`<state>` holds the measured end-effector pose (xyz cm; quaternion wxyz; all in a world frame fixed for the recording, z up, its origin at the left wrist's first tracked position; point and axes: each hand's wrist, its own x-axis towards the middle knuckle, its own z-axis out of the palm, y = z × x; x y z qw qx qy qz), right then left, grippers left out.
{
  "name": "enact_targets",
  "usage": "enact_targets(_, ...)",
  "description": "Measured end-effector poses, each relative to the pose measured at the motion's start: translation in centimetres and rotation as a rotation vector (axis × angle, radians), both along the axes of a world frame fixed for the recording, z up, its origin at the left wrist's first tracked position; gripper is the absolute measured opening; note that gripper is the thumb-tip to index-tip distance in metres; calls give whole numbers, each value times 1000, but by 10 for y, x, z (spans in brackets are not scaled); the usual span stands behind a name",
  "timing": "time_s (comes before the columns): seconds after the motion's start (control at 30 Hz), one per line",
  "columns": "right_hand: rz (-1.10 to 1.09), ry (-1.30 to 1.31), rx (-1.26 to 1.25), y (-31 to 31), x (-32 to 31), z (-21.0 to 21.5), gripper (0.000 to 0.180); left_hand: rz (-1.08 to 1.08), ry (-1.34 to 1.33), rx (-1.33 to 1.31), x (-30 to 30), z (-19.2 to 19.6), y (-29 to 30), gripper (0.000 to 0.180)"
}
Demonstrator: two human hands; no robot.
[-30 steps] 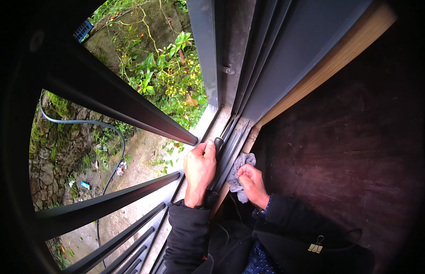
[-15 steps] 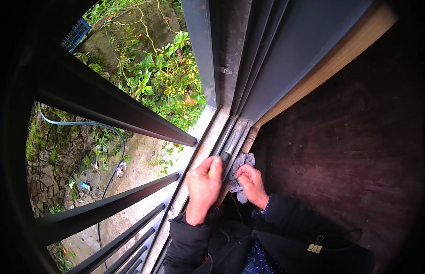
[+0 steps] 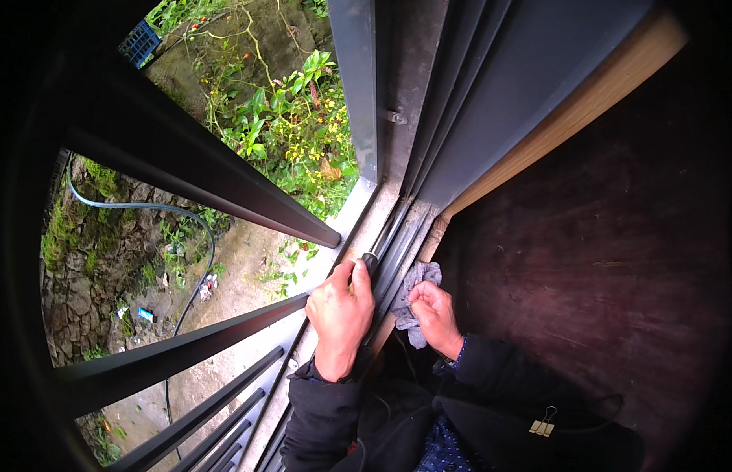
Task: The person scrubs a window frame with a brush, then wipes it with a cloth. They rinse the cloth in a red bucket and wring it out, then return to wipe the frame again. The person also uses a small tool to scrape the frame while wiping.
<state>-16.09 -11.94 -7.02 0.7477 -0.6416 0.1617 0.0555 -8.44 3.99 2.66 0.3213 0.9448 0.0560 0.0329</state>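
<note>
In my left hand (image 3: 341, 308), fingers wrapped round it, is the black handle of what looks like a screwdriver (image 3: 370, 260). Its thin metal shaft points up along the grooved window track (image 3: 406, 236), toward the frame corner; the tip is hard to make out. Just to the right, my right hand (image 3: 436, 316) is closed on a crumpled grey rag (image 3: 418, 288), which lies against the inner edge of the track. Most of the handle is hidden inside my left fist.
Black railing bars (image 3: 224, 338) slant in from the left, close to my left forearm. A dark window frame (image 3: 507, 94) with wood trim (image 3: 586, 102) rises ahead. On the right is a dark reddish surface (image 3: 586, 267). Plants (image 3: 303, 141) and a hose (image 3: 212, 244) are outside.
My left hand has shifted slightly left, carrying the screwdriver from the inner grooves toward the outer side of the track. My right hand and the rag stay almost where they were.
</note>
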Motion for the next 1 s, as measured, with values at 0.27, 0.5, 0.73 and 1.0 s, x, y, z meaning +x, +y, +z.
enact_targets(0.27,3,26,18,-2,0,3,4,-2,110,-37,27,-13,-23,36)
enact_targets(0.5,1,33,6,-2,0,1,4,32,58,-200,17,-21,-15,37)
enact_targets(0.73,-19,67,141,-5,-1,16,9,-21,-158,-186,-12,-19,7,22)
enact_targets(1.0,-182,-189,414,-6,5,126,8,-41,-227,76,-39,-27,29,22)
